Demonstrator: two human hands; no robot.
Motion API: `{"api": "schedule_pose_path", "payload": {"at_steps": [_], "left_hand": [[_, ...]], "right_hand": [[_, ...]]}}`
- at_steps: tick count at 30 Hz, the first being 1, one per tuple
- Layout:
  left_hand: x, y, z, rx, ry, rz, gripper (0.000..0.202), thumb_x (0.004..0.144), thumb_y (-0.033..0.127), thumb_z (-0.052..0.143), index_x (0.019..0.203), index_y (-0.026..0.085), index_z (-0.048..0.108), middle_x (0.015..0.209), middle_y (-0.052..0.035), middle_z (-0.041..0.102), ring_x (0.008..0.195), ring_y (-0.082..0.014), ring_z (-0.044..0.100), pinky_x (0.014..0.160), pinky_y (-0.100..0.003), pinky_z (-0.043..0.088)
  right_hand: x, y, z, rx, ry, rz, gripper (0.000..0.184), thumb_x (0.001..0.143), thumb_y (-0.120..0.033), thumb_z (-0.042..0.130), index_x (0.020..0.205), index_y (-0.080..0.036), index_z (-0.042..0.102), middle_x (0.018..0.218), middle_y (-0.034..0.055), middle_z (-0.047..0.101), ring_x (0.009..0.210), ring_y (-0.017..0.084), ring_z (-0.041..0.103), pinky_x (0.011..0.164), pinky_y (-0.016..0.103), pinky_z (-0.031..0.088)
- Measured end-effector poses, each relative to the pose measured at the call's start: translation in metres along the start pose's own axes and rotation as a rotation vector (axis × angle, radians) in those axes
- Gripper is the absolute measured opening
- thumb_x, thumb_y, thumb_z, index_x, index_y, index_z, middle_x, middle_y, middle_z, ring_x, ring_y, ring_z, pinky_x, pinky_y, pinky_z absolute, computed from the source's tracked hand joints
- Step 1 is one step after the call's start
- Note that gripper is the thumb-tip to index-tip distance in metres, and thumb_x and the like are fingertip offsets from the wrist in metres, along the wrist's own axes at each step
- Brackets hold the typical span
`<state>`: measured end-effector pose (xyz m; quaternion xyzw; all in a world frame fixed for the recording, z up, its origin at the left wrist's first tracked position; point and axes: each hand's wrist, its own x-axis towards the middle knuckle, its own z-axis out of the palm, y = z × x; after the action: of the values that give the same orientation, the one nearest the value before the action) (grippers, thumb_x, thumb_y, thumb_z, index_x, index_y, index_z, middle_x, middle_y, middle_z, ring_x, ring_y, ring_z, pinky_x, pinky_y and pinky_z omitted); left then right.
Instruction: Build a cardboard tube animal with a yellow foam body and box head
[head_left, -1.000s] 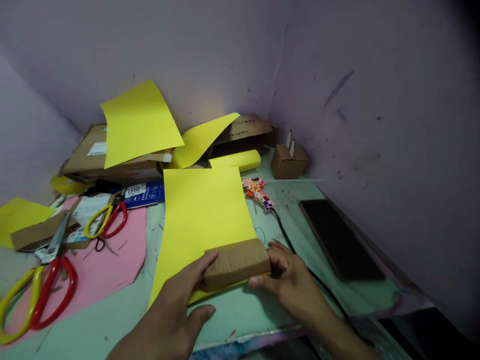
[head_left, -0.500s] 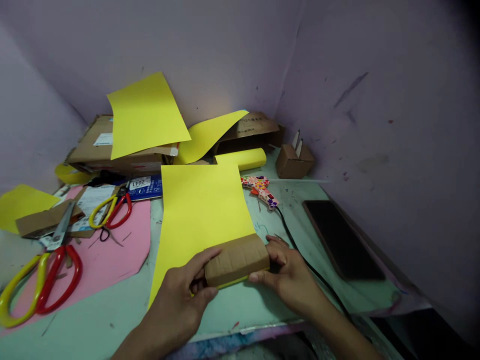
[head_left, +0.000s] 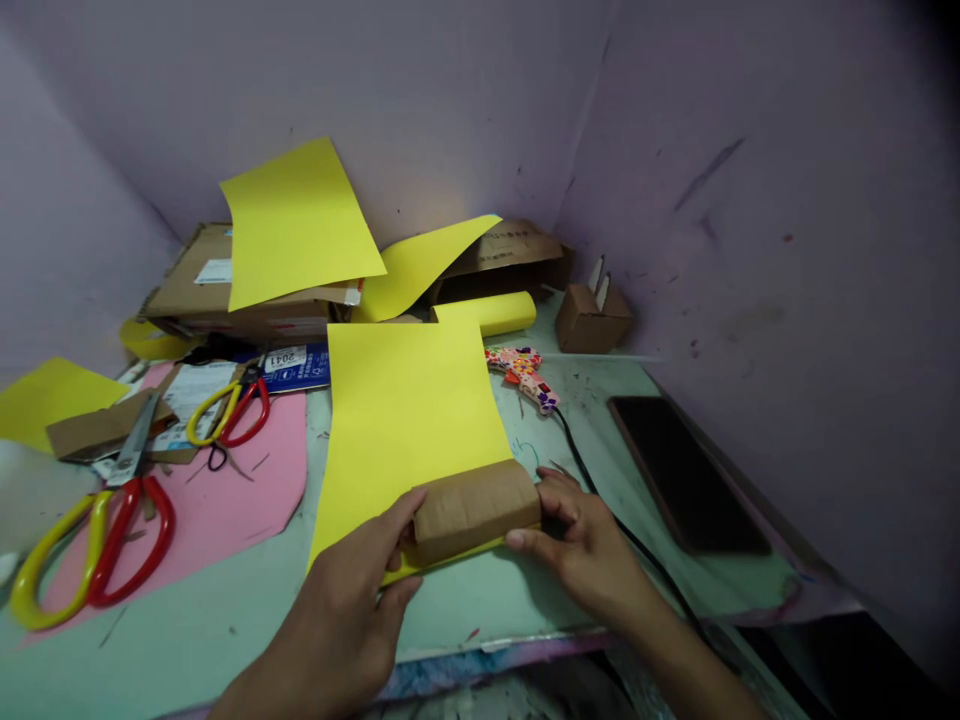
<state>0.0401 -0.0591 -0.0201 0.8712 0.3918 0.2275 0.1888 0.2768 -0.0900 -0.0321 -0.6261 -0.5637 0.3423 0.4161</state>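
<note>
A small flat brown cardboard box (head_left: pixel 474 509) lies on the near end of a yellow paper sheet (head_left: pixel 409 410) spread on the green table (head_left: pixel 225 600). My left hand (head_left: pixel 352 610) grips the box's left end, thumb and fingers closed round it and the paper edge. My right hand (head_left: pixel 581 545) holds the box's right end, with its fingers curled against the side.
Big red-and-yellow scissors (head_left: pixel 90 545) and a smaller pair (head_left: pixel 225 415) lie on pink paper (head_left: pixel 217 500) to the left. A patterned glue gun (head_left: pixel 521 372) with a black cord, a dark phone (head_left: pixel 679 475), cardboard boxes (head_left: pixel 592 315) and more yellow sheets (head_left: pixel 296 220) stand behind.
My left thumb and fingers have closed tighter on the box's left end. The box and paper have shifted a little; my right hand stays at the right end.
</note>
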Motion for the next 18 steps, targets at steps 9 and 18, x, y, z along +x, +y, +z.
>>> {"api": "schedule_pose_path", "payload": {"at_steps": [9,18], "left_hand": [[0.001,0.004,-0.017,0.132,0.103,0.084,0.045,0.084,0.017,0.05,0.128,0.021,0.042,0.084,-0.0002,0.063,0.074,-0.0122,0.062,0.063,-0.019,0.049],[0.042,0.036,0.006,0.514,0.076,0.411,0.046,0.077,0.015,0.047,0.123,0.016,0.049,0.132,-0.0162,0.054,0.121,-0.0342,0.046,0.097,-0.054,0.036]], "right_hand": [[0.006,-0.026,-0.004,0.395,-0.104,0.362,0.016,0.051,-0.026,0.067,0.065,-0.018,0.064,0.067,0.0012,0.067,0.066,0.019,0.059,0.062,0.03,0.045],[0.018,-0.027,-0.004,0.561,-0.169,0.434,0.012,0.049,-0.017,0.064,0.061,-0.014,0.065,0.057,-0.0019,0.065,0.055,0.013,0.054,0.057,0.024,0.039]]}}
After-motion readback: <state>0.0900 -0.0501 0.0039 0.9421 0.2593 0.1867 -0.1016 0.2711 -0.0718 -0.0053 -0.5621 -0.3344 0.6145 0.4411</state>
